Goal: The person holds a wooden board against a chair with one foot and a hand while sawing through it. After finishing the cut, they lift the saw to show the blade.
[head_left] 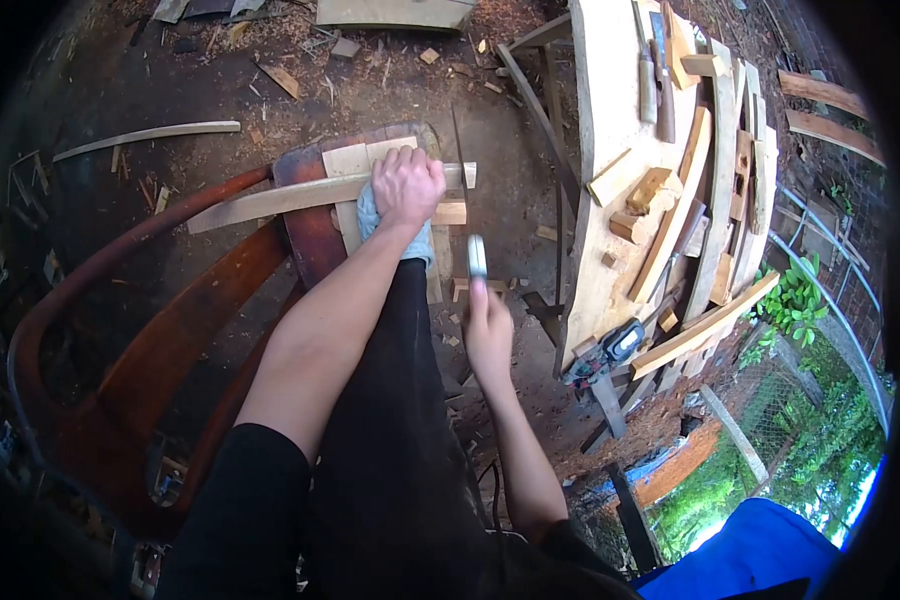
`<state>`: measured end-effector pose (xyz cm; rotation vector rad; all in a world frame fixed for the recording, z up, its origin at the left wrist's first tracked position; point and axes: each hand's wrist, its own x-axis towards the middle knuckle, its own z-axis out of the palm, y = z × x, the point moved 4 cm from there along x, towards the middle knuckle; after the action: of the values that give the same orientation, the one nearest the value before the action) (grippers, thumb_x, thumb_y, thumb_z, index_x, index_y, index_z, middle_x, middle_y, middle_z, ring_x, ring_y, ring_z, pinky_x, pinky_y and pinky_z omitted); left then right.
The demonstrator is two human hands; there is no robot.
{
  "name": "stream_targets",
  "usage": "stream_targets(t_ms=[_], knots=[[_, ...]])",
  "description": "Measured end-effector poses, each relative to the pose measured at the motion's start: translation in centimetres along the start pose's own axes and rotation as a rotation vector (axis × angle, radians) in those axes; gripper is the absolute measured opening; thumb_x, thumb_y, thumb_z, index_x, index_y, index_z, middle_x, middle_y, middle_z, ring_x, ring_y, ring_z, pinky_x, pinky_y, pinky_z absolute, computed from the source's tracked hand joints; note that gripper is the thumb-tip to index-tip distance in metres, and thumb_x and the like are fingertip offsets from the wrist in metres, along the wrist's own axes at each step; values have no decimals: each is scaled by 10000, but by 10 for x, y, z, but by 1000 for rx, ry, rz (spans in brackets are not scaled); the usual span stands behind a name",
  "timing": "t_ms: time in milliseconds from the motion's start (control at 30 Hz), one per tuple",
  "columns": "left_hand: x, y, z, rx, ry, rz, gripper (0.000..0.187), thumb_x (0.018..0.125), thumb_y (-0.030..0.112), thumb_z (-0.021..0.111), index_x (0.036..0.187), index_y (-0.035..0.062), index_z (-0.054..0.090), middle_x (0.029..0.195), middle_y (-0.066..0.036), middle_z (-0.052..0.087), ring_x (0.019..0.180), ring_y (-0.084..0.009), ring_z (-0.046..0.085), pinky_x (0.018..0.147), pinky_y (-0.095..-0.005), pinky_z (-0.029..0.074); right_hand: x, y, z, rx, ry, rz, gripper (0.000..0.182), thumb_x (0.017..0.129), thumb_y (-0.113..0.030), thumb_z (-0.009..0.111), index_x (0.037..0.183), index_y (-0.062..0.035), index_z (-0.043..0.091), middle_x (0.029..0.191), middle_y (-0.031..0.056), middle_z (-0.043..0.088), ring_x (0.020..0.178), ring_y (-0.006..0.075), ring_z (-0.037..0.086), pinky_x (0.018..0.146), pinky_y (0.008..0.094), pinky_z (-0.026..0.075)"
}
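A pale, curved wooden strip lies across the seat of a dark brown wooden chair. My left hand is closed over the strip near its right end. Under that hand and wrist, light blue fabric shows at the end of my black trouser leg. My right hand grips a handsaw by its whitish handle, the thumb stretched along it. Seen almost edge-on, the thin dark saw blade crosses the strip close to its right tip.
The chair's curved back sweeps round on the left. To the right stands a workbench bearing several wooden pieces, chisel-like tools and a power tool. Another curved strip and scattered offcuts lie on the ground.
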<state>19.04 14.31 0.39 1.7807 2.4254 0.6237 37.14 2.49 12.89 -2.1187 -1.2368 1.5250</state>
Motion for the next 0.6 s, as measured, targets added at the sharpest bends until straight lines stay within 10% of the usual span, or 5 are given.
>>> stream_targets(t_ms=[133, 333, 433, 533, 600], knots=[[1, -3, 1, -10, -24, -5, 181, 838, 191, 638, 705, 76, 681, 781, -93, 693, 803, -289, 672, 734, -449, 500, -112, 5, -65, 116, -120, 158, 477, 1144, -413, 451, 825, -63, 505, 692, -51, 409, 568, 48, 381, 506, 269, 302], [3, -2, 1, 7, -26, 3, 184, 843, 195, 634, 711, 74, 679, 786, -90, 690, 809, -287, 668, 738, -446, 499, -88, 0, -68, -29, -115, -28, 510, 1147, -439, 430, 811, -64, 509, 665, -39, 421, 554, 60, 398, 498, 274, 307], [-1, -1, 1, 13, -33, 7, 186, 846, 199, 634, 715, 74, 677, 787, -89, 685, 807, -288, 666, 733, -448, 500, 19, 24, -23, 76, -147, 84, 537, 1122, -422, 494, 837, 27, 569, 643, 56, 466, 638, 116, 469, 575, 363, 411], [0, 2, 1, 30, -44, 22, 189, 848, 204, 634, 716, 75, 674, 787, -87, 681, 804, -289, 665, 726, -450, 501, 99, 7, 39, -39, 0, 26, 676, 1068, -553, 504, 984, 87, 705, 923, 362, 707, 957, 512, 709, 861, 525, 530], [3, 1, 1, 50, -54, 14, 190, 848, 206, 635, 716, 75, 673, 785, -87, 679, 804, -290, 664, 723, -451, 502, 117, 4, 43, -64, 19, 93, 725, 1038, -607, 521, 976, 91, 707, 946, 376, 703, 1015, 538, 692, 886, 550, 528]])
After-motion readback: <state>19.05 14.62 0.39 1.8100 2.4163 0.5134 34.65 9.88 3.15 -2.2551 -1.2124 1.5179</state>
